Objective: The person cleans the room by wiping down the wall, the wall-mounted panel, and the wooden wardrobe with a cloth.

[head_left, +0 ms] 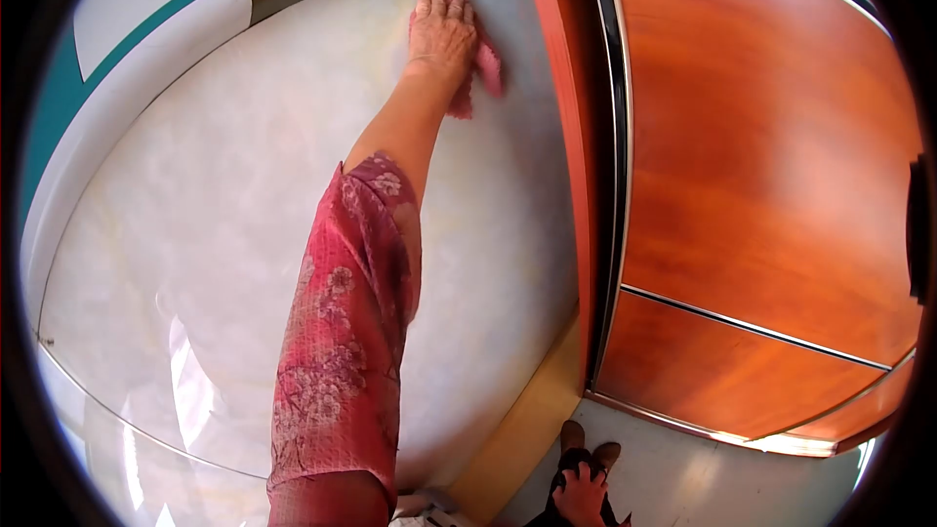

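Observation:
My left hand (442, 34) is at the end of an outstretched arm in a red floral sleeve, near the top of the view. It presses a pink cloth (490, 68) against a glossy, pale marbled surface (224, 224). Parts of the cloth stick out above the fingertips and beside the wrist. Low in the view, my right hand (582, 495) rests on a dark-trousered leg with its fingers spread. No object shows in it. Two brown shoes (606, 454) stand on the floor just beyond that hand.
A shiny orange-brown wooden panel (761, 176) with metal trim fills the right side, its red-brown edge (558, 88) bordering the pale surface. A tan strip (517, 420) runs along the lower border. Grey floor (673, 478) lies below. A white and teal border (127, 20) curves along the upper left.

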Demonstrator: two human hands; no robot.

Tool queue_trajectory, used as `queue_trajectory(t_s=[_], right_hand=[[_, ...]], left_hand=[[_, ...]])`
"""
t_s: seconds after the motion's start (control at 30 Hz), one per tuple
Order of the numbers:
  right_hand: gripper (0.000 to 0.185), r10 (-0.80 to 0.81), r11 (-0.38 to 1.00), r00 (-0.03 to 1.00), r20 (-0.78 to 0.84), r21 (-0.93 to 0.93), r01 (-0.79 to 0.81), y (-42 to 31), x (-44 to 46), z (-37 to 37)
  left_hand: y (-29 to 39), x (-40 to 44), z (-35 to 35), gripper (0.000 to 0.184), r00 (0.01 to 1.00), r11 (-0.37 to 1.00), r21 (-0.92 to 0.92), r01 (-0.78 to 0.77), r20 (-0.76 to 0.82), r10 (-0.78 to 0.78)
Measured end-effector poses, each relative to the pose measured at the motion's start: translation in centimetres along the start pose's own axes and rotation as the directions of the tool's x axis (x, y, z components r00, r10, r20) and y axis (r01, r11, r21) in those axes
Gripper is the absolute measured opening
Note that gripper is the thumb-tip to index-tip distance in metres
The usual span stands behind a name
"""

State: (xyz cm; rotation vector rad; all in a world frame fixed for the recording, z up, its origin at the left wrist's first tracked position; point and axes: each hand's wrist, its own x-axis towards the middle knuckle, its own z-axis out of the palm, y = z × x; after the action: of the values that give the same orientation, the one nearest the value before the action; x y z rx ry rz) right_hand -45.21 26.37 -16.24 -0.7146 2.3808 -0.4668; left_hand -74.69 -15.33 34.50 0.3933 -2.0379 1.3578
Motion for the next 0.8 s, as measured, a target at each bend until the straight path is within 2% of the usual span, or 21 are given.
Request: queue_trajectory(t_s=[0.03,0.1,0.17,0.2,0.23,0.27,0.3,0.37,0.4,0.43,0.47,0.53,0.6,0.63,0.7,0.73,0.8], right_hand=[[0.051,-0.020,1.000,0.996,-0.090,0.004,0.020,0.4,0.5,0.7],[0.051,-0.002,1.000,0.994,-0.106,0.011,0.003,1.0,0.9,1.1],[0.051,0.028,0.999,0.993,-0.113,0.024,-0.025,1.4,0.8,1.5],[0.051,0.034,0.999,0.991,-0.133,-0.028,-0.038,1.5,0.9,1.7],[0.051,0.037,0.996,0.987,-0.154,-0.077,-0.049,1.4,1.2,1.8],[0.053,0.067,0.995,0.987,-0.148,-0.066,-0.078,1.2,1.3,1.9],[0.053,0.071,0.995,0.987,-0.144,-0.065,-0.081,1.2,1.3,1.4],[0.056,0.099,0.995,0.994,-0.038,0.002,-0.099,0.7,0.9,0.7],[0.056,0.103,0.995,0.994,-0.034,0.006,-0.102,1.1,0.9,1.9],[0.050,0.028,0.999,0.973,-0.231,-0.013,-0.032,2.1,1.2,3.8],[0.044,-0.052,0.998,0.909,-0.414,-0.046,0.036,2.8,1.7,5.1],[0.042,-0.048,0.999,0.912,-0.407,-0.044,0.033,3.8,1.9,6.0],[0.041,-0.027,0.999,0.904,-0.426,-0.027,0.017,4.2,1.7,6.8],[0.041,-0.025,1.000,0.910,-0.414,-0.023,0.017,4.2,1.4,6.5],[0.042,0.007,1.000,0.912,-0.409,0.005,-0.005,4.1,0.7,5.9],[0.042,0.013,1.000,0.918,-0.397,0.011,-0.009,4.3,0.3,5.9],[0.042,0.022,0.999,0.915,-0.403,0.033,-0.009,4.5,-0.1,5.7]], left_hand=[[0.4,0.9,0.4,0.058,1.000,0.999,0.028,-0.017,0.023,0.017],[1.0,3.0,1.3,0.059,0.999,0.999,0.045,-0.028,0.044,0.026],[2.2,5.1,2.2,0.056,0.993,0.998,-0.058,-0.029,0.110,0.035],[3.0,5.4,2.7,0.056,0.994,0.997,-0.072,-0.026,0.103,0.033],[3.7,5.5,3.2,0.043,0.998,0.997,-0.072,-0.037,0.047,0.040],[4.3,5.3,3.6,0.036,0.999,0.997,-0.066,-0.050,-0.005,0.050],[5.3,4.7,4.2,0.036,0.999,0.996,-0.070,-0.053,-0.003,0.053],[7.2,3.3,5.0,0.032,0.981,0.977,-0.138,-0.164,0.083,0.177],[8.2,1.8,5.1,0.032,0.970,0.971,-0.101,-0.215,0.094,0.224],[9.5,0.5,5.9,0.032,0.969,0.971,-0.105,-0.217,0.096,0.227],[11.1,-0.9,7.3,0.033,0.957,0.962,-0.094,-0.258,0.111,0.267],[12.1,-4.9,6.4,0.034,0.938,0.948,-0.087,-0.306,0.146,0.316],[12.8,-9.7,3.5,0.035,0.839,0.886,-0.096,-0.454,0.287,0.462],[12.8,-12.0,2.5,0.035,0.832,0.881,-0.101,-0.461,0.295,0.469],[13.2,-16.8,1.1,0.049,0.752,0.823,-0.174,-0.540,0.339,0.565],[13.7,-19.3,1.0,0.049,0.742,0.816,-0.182,-0.548,0.344,0.575],[14.2,-24.3,1.3,0.061,0.704,0.778,-0.287,-0.558,0.333,0.628]])
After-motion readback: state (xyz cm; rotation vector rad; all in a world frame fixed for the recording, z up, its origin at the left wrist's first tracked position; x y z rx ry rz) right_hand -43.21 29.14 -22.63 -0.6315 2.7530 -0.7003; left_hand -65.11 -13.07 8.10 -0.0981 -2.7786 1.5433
